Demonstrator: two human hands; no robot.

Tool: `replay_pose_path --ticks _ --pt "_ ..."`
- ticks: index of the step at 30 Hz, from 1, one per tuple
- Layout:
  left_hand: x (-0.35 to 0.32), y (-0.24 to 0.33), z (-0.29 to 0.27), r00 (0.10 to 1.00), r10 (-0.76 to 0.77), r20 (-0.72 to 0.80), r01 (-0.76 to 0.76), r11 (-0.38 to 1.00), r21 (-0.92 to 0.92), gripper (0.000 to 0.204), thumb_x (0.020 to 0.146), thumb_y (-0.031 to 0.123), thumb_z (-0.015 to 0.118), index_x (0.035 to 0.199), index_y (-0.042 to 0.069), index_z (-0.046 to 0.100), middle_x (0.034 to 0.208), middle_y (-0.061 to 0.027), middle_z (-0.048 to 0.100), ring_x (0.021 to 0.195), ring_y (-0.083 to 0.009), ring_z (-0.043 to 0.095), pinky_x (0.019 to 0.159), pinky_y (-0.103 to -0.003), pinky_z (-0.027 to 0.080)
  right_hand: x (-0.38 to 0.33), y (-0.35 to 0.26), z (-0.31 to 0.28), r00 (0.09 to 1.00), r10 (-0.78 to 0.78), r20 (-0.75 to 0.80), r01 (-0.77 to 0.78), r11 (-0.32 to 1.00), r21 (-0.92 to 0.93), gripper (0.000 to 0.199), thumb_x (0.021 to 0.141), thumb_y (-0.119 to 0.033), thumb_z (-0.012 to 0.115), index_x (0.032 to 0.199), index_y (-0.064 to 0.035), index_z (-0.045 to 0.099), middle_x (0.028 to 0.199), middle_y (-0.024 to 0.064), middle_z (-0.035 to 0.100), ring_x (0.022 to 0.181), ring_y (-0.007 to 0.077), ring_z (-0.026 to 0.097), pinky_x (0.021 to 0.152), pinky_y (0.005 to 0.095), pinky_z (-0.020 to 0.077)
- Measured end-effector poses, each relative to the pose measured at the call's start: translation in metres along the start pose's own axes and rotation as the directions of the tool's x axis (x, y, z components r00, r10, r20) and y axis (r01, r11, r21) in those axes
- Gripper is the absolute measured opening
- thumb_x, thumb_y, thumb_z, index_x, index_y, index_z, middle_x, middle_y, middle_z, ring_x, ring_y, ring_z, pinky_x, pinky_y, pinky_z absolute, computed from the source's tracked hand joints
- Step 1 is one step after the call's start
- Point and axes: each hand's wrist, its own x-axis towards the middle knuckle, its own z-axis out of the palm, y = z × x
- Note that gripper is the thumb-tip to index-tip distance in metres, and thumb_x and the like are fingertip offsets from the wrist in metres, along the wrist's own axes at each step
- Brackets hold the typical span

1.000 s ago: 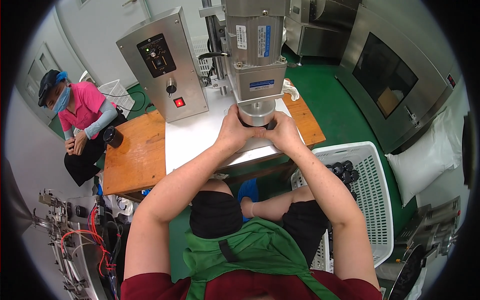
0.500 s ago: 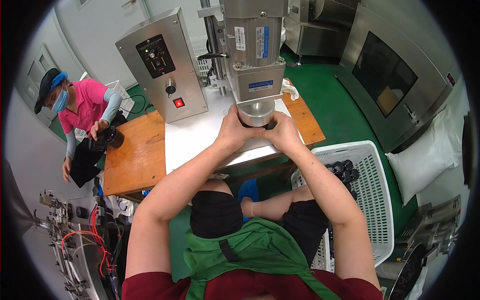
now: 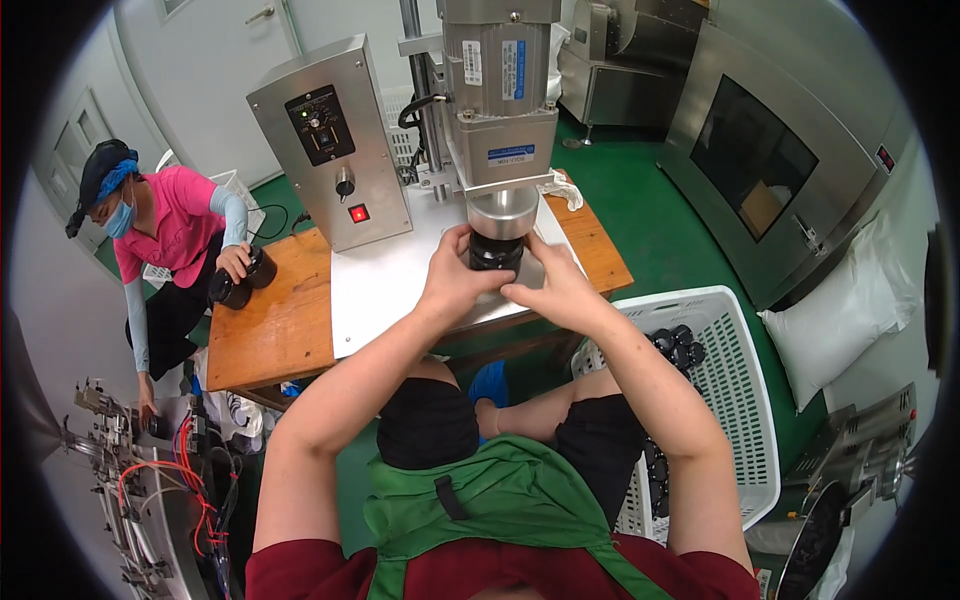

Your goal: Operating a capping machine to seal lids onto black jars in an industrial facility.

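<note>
A black jar (image 3: 494, 253) stands upright below the round metal head (image 3: 502, 213) of a capping machine (image 3: 507, 140). The top of the jar is close under that head; whether they touch I cannot tell. My left hand (image 3: 456, 274) curls round the jar's left side, its thumb across the front. From the right, my right hand (image 3: 552, 284) closes on the jar too, with its thumb near the left one. Their far fingertips are hidden behind the jar and the head. Under it lies the machine's white base plate (image 3: 385, 275).
A steel control box (image 3: 325, 150) stands left of the machine on a wooden table (image 3: 275, 335). At the table's left end a co-worker (image 3: 170, 215) touches two black jars (image 3: 245, 280). A white basket (image 3: 745, 400) holding several black jars or lids sits right of my legs.
More of the black jar now shows between my hands, below the machine's head. The co-worker's jars have come onto the table end, and the co-worker's other hand has moved down toward the lower-left equipment.
</note>
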Motion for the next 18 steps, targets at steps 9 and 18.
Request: replay_pose_path --ticks 9,18 --pt "-0.103 0.036 0.017 0.991 -0.009 0.130 0.012 1.000 -0.021 0.093 0.067 0.009 0.087 0.139 -0.008 0.030 0.129 -0.0205 0.056 0.116 -0.0223 0.058 0.099 -0.032 0.048 -0.069 -0.058 -0.028 0.995 -0.023 0.097 0.023 1.000 -0.004 0.086 0.076 -0.042 0.079 0.135 0.0087 0.043 0.123 0.0250 0.058 0.110 0.0394 0.061 0.093 0.0435 0.0508" --pt "-0.104 0.022 0.068 0.932 -0.034 0.362 0.076 0.992 -0.103 0.086 0.065 0.007 0.087 0.135 -0.004 0.037 0.127 -0.0180 0.058 0.115 -0.0195 0.057 0.101 -0.032 0.047 -0.131 -0.027 -0.049 0.996 0.088 0.034 -0.090 0.993 0.074 0.075 0.079 -0.037 0.077 0.132 0.0054 0.046 0.118 0.0234 0.056 0.107 0.0391 0.059 0.091 0.0419 0.0489"
